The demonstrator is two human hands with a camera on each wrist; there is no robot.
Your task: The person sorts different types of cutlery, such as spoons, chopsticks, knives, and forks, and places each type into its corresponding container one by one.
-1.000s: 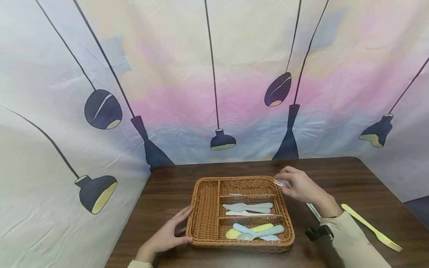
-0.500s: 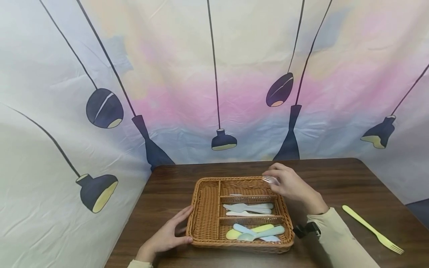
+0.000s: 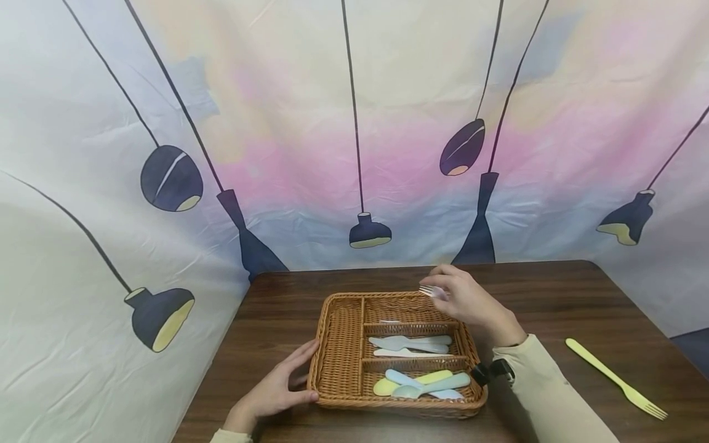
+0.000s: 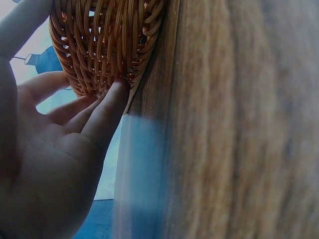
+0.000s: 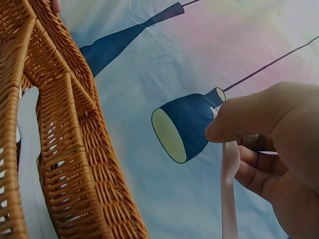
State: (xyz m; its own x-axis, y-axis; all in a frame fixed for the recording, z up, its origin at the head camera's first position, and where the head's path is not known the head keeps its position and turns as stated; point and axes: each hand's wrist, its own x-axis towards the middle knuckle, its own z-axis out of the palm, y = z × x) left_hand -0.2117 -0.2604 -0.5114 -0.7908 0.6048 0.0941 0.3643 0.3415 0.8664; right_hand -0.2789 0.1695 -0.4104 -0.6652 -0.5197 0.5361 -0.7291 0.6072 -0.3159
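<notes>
A brown wicker cutlery basket (image 3: 339, 351) with several compartments stands on the table. My left hand (image 3: 274, 389) rests against its left side, fingers and thumb spread and nearly straight along the weave (image 4: 107, 50). My right hand (image 3: 471, 301) pinches a pale pinkish fork (image 5: 230, 194) near its tines, between thumb and fingers. It holds the fork above the rear rim, over the back right compartment, tines pointing left. Pale knives (image 3: 410, 343) lie in the middle compartment. Spoons (image 3: 429, 385) in yellow, blue and green lie crossed in the front one.
A yellow fork (image 3: 615, 376) lies on the dark wooden table (image 3: 554, 295) to the right. Behind the table hangs a cloth (image 3: 410, 123) printed with lamps. A white sliver (image 3: 389, 321) shows in the back compartment, too small to tell what it is.
My right hand has carried the pinkish fork left and slightly up, from the basket's back right corner to over its rear rim. My left hand stays against the basket.
</notes>
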